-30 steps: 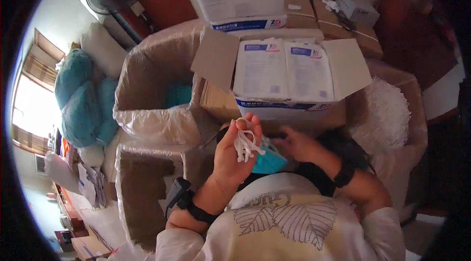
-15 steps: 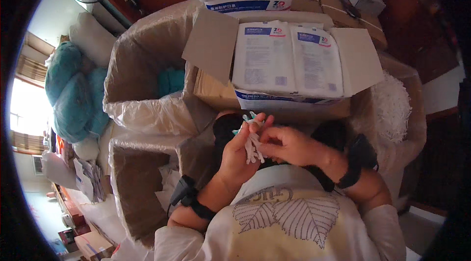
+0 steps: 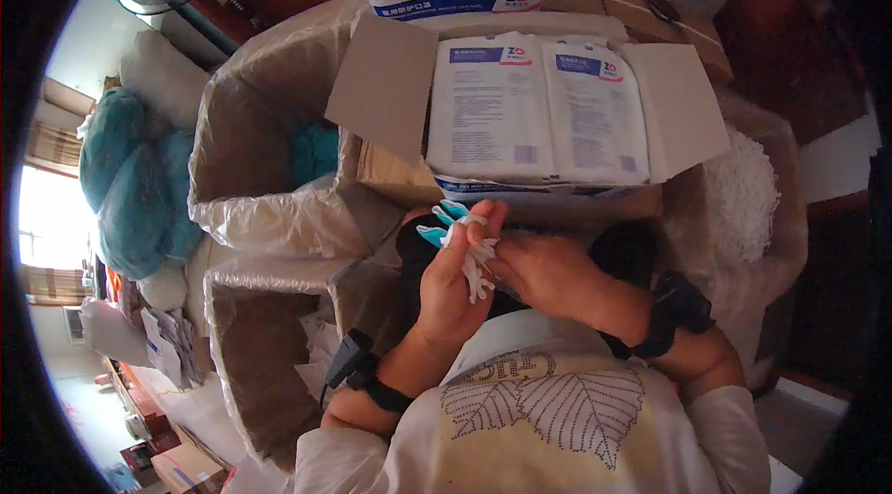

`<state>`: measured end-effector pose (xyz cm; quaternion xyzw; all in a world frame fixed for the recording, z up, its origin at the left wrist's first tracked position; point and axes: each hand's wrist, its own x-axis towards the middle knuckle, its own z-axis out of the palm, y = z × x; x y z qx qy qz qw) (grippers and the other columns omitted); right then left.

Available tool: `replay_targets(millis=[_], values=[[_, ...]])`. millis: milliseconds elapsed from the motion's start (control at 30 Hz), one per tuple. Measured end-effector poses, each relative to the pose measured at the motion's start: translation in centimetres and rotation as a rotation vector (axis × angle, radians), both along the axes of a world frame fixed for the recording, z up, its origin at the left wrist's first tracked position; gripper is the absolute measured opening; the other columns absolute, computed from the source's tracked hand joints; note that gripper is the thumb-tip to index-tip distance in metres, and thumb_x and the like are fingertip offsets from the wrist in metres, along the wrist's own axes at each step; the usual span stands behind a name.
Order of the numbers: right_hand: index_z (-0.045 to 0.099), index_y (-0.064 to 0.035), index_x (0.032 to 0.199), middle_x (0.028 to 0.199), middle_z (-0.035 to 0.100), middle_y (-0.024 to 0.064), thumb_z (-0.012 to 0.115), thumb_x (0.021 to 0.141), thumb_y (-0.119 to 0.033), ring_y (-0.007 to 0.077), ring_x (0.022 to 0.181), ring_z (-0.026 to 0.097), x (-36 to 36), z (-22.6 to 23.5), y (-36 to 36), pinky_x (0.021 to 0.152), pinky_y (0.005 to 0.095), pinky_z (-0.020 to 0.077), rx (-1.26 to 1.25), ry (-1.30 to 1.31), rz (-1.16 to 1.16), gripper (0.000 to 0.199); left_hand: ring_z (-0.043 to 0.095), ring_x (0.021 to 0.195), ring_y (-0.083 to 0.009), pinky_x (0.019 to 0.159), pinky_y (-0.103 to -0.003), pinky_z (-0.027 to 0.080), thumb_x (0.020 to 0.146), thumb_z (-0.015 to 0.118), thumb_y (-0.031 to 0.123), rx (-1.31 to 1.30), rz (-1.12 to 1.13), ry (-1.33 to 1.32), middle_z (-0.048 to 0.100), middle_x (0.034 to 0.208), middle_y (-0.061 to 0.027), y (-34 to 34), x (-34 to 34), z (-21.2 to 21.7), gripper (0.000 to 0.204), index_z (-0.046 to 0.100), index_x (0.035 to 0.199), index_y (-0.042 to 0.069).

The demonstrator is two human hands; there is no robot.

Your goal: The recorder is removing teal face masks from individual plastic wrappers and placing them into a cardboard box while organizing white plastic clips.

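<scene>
A small bunch of teal-and-white face masks (image 3: 433, 234) sits in my left hand (image 3: 448, 285), its fingers closed around them in front of my lap. White ear loops (image 3: 480, 273) hang bunched below the fingers. Against this bunch, from the right, presses my right hand (image 3: 544, 269) with its fingers bent together. Its fingertips are partly hidden, seemingly pinching the bunch at the loops. Just beyond both hands stands an open carton (image 3: 686, 113) filled with two rows of white packs (image 3: 490, 113).
Plastic-lined bins (image 3: 223, 206) stand to the left, one with teal masks (image 3: 316, 152) inside, another with white pieces (image 3: 322, 345). At right, a lined bin holds a heap of white loops (image 3: 743, 197). Large teal bags (image 3: 139, 206) pile up far left; more cartons (image 3: 641, 6) lie behind.
The teal ends of the masks now fan out wider above my left hand. My right hand has shifted slightly left and closer to the bunch. The view has moved slightly.
</scene>
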<state>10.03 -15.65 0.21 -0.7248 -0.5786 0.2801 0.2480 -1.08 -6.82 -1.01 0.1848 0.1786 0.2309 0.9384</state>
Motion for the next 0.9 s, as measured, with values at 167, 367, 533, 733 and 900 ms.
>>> replay_targets(millis=[167,367,533,733,900], values=[[0.052,-0.0043,0.096,0.081,0.058,0.0146,0.047,0.086,-0.024,0.0302,0.071,0.058,-0.3,0.1,0.1,0.064,0.0392,0.0462,0.03,-0.023,-0.036,0.023,0.03,0.125,-0.021,0.103,-0.035,0.024,0.093,0.035,0.026,0.032,0.035,-0.043,0.046,0.118,-0.0061,0.4,0.4,-0.6,0.024,0.048,0.092,0.005],[0.052,-0.0053,0.095,0.08,0.056,0.0046,0.04,0.091,-0.036,0.0118,0.068,0.056,1.2,-1.5,-0.2,0.062,0.026,0.0472,-0.162,1.166,-0.196,0.033,0.041,0.117,-0.0201,0.096,-0.037,0.032,0.093,0.037,0.027,-0.153,0.033,-0.03,0.048,0.116,-0.0063,1.5,0.1,-0.5,0.023,0.048,0.087,0.007],[0.052,-0.0043,0.1,0.088,0.058,0.0063,0.04,0.091,-0.038,0.0121,0.073,0.058,2.5,-1.3,-0.5,0.067,0.024,0.0494,-0.315,1.478,-0.078,0.037,0.051,0.103,-0.0182,0.074,-0.033,0.046,0.093,0.036,0.031,0.131,-0.07,0.047,0.048,0.116,-0.0072,1.7,-0.6,-1.3,0.028,0.05,0.096,0.007],[0.051,-0.0036,0.103,0.089,0.058,0.0079,0.043,0.089,-0.038,0.0144,0.077,0.059,1.9,-0.7,-0.1,0.07,0.0254,0.0509,-0.369,1.479,-0.132,0.038,0.052,0.097,-0.0177,0.072,-0.028,0.046,0.093,0.034,0.033,0.291,-0.131,0.206,0.049,0.117,-0.015,0.6,-0.4,0.0,0.042,0.038,0.123,0.004],[0.052,-0.0054,0.101,0.081,0.054,0.0032,0.042,0.091,-0.036,0.0111,0.07,0.054,1.4,-1.1,0.0,0.062,0.0229,0.0467,-0.362,1.326,-0.062,0.033,0.052,0.097,-0.0194,0.075,-0.03,0.046,0.093,0.034,0.032,0.245,-0.157,0.229,0.051,0.11,-0.0119,0.4,-0.4,0.5,0.037,0.042,0.117,0.005]])
